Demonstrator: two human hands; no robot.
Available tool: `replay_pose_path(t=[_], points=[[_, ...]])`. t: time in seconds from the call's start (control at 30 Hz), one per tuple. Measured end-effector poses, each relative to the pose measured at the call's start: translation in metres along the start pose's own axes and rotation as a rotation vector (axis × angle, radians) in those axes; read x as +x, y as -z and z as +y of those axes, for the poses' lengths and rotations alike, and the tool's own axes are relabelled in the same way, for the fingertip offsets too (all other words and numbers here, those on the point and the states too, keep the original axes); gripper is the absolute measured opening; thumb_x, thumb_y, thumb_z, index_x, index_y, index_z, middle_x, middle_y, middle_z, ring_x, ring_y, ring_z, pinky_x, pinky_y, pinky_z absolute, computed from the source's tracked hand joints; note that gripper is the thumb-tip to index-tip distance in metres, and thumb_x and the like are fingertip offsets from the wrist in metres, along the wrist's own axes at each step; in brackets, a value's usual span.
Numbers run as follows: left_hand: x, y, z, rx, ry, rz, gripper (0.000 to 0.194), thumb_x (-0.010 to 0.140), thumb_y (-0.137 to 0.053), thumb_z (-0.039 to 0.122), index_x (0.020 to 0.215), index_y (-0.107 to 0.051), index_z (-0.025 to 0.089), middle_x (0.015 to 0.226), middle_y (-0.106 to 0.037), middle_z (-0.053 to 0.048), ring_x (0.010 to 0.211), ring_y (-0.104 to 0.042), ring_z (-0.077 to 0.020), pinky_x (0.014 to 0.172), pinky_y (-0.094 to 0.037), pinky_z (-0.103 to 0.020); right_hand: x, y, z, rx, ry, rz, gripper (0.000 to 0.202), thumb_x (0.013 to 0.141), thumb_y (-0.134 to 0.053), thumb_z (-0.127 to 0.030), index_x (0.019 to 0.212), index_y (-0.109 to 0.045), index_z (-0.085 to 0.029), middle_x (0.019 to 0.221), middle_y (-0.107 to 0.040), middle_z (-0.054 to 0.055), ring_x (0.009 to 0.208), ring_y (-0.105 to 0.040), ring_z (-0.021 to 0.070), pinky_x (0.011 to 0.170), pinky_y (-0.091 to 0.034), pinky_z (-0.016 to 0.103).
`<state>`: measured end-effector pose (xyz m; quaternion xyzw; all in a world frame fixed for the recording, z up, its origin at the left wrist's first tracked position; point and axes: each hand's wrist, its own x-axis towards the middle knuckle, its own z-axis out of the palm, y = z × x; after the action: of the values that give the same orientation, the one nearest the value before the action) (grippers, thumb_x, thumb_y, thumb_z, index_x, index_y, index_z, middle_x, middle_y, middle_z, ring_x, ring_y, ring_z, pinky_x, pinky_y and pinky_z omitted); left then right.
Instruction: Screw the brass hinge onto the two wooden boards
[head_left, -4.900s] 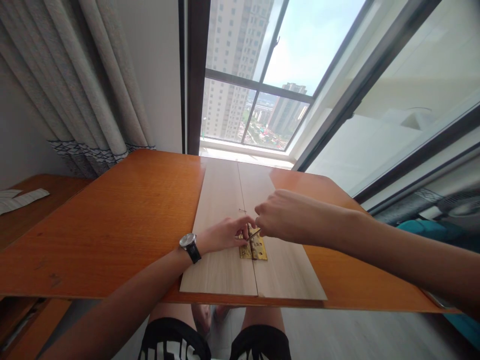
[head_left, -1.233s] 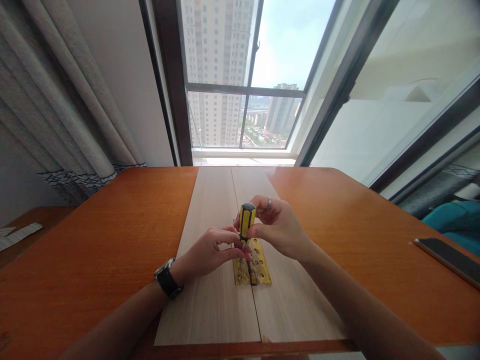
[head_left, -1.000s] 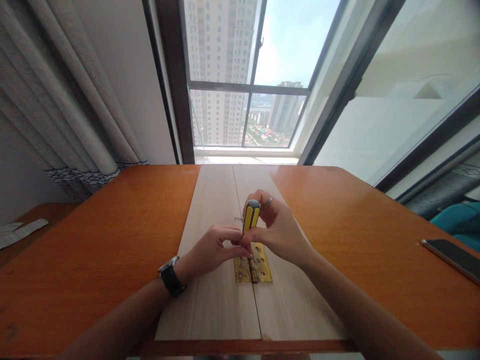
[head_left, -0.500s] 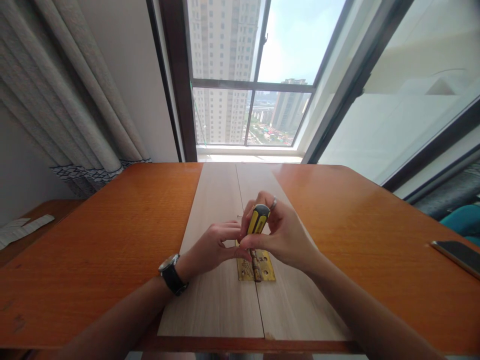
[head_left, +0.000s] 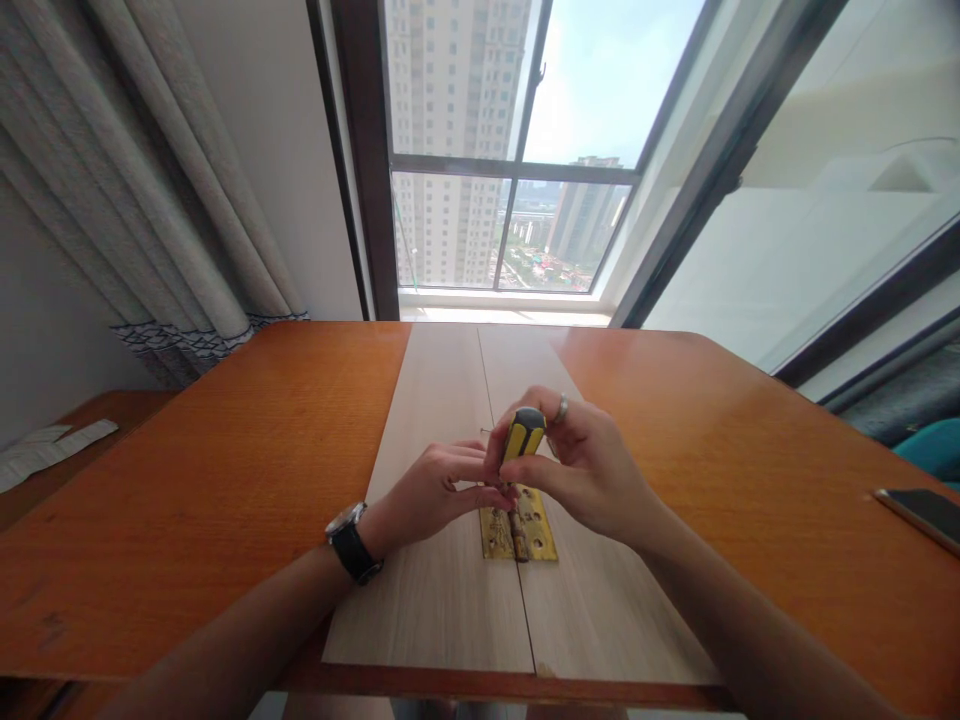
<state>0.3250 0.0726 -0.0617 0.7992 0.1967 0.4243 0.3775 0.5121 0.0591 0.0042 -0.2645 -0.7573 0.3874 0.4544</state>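
My right hand is closed round the yellow and black handle of a screwdriver, which stands nearly upright with its tip downward. Thumb and fingers of my left hand are pinched together just below the handle; what they hold there is hidden. Beneath both hands lies a worn brass hinge, opened flat across the seam of two pale wooden boards. Some screw holes show in its right leaf, while my fingers cover its far part. A thin screw or nail lies on the boards just beyond my hands.
The boards rest on an orange-brown wooden table. A dark phone lies at the table's right edge. Pale strips lie on a lower surface at the left. Behind the table is a window, with a curtain at left.
The view has shifted slightly, so everything sits a little further right. My right hand's fingers have moved a little on the screwdriver handle. Both hands stay above the hinge.
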Motion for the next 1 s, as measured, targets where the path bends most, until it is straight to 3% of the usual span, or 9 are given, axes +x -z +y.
replay_pose_path(t=[0.13, 0.2, 0.3, 0.47, 0.6, 0.67, 0.8, 0.87, 1.0], points=[[0.002, 0.0, 0.0, 0.045, -0.033, 0.036, 0.026, 0.092, -0.071, 0.038, 0.083, -0.077, 0.015, 0.083, -0.074, -0.006, 0.083, -0.068, -0.017, 0.077, -0.054, -0.027, 0.0, -0.002, 0.001, -0.066, 0.028, 0.128, 0.024, 0.084, -0.079, -0.035, 0.084, -0.059, -0.022, 0.077, -0.066, -0.001, 0.071, -0.063, 0.0148, 0.066, -0.05, 0.029], [0.003, 0.001, 0.0, 0.038, -0.026, 0.015, 0.022, 0.093, -0.07, 0.033, 0.082, -0.077, 0.015, 0.085, -0.074, -0.006, 0.082, -0.068, -0.0164, 0.078, -0.054, -0.026, -0.001, 0.001, -0.003, -0.038, 0.039, -0.004, 0.025, 0.095, -0.065, -0.041, 0.112, -0.064, -0.022, 0.096, -0.072, 0.004, 0.086, -0.069, 0.0173, 0.078, -0.054, 0.033], [0.003, 0.004, 0.001, 0.029, -0.02, -0.02, 0.015, 0.092, -0.071, 0.026, 0.083, -0.077, 0.015, 0.088, -0.075, -0.006, 0.088, -0.069, -0.018, 0.087, -0.054, -0.029, -0.001, 0.008, -0.01, 0.054, 0.008, -0.196, 0.043, 0.105, -0.045, -0.04, 0.146, -0.048, -0.027, 0.129, -0.068, 0.008, 0.114, -0.066, 0.0191, 0.097, -0.053, 0.037], [0.002, 0.005, 0.001, -0.054, 0.055, -0.044, 0.011, 0.091, -0.072, 0.025, 0.087, -0.078, 0.016, 0.093, -0.077, -0.005, 0.087, -0.071, -0.0168, 0.081, -0.055, -0.025, 0.001, 0.003, -0.007, 0.076, -0.051, -0.047, 0.014, 0.092, -0.07, -0.033, 0.101, -0.067, -0.022, 0.094, -0.074, 0.002, 0.087, -0.071, 0.0168, 0.078, -0.055, 0.031], [0.002, 0.001, 0.002, -0.114, 0.102, -0.04, 0.011, 0.084, -0.08, 0.026, 0.086, -0.078, 0.015, 0.082, -0.077, -0.003, 0.077, -0.07, -0.0149, 0.075, -0.055, -0.022, 0.003, -0.008, 0.0, -0.051, 0.009, 0.222, 0.03, 0.075, -0.086, -0.028, 0.083, -0.057, -0.023, 0.078, -0.068, -0.002, 0.077, -0.066, 0.0154, 0.069, -0.051, 0.028], [0.002, -0.001, 0.003, -0.111, 0.123, -0.019, 0.011, 0.087, -0.077, 0.025, 0.083, -0.079, 0.015, 0.082, -0.077, -0.003, 0.078, -0.071, -0.0152, 0.075, -0.055, -0.023, 0.002, -0.008, -0.001, -0.084, 0.051, 0.177, 0.025, 0.081, -0.082, -0.029, 0.094, -0.061, -0.024, 0.08, -0.068, -0.002, 0.077, -0.065, 0.0147, 0.07, -0.051, 0.028], [0.0, 0.0, 0.004, -0.082, 0.105, -0.045, 0.016, 0.093, -0.07, 0.025, 0.085, -0.081, 0.017, 0.09, -0.079, -0.004, 0.086, -0.072, -0.0171, 0.084, -0.056, -0.026, -0.003, 0.002, -0.01, -0.023, 0.06, -0.129, 0.037, 0.104, -0.05, -0.032, 0.14, -0.055, -0.029, 0.112, -0.073, 0.003, 0.1, -0.069, 0.0154, 0.087, -0.054, 0.031], [0.0, 0.002, 0.003, -0.095, 0.086, -0.07, 0.017, 0.094, -0.068, 0.026, 0.087, -0.081, 0.017, 0.092, -0.078, -0.005, 0.089, -0.073, -0.018, 0.087, -0.057, -0.027, -0.005, 0.006, -0.014, 0.009, 0.037, -0.157, 0.035, 0.105, -0.046, -0.029, 0.138, -0.058, -0.031, 0.118, -0.073, 0.003, 0.104, -0.07, 0.0149, 0.089, -0.054, 0.031], [0.001, 0.005, 0.001, -0.114, 0.03, -0.111, 0.019, 0.095, -0.067, 0.028, 0.092, -0.081, 0.016, 0.101, -0.078, -0.009, 0.095, -0.072, -0.0191, 0.088, -0.057, -0.028, -0.005, 0.001, -0.011, -0.027, 0.033, 0.021, 0.018, 0.09, -0.073, -0.026, 0.107, -0.069, -0.028, 0.093, -0.073, -0.002, 0.086, -0.069, 0.0144, 0.078, -0.054, 0.028]])
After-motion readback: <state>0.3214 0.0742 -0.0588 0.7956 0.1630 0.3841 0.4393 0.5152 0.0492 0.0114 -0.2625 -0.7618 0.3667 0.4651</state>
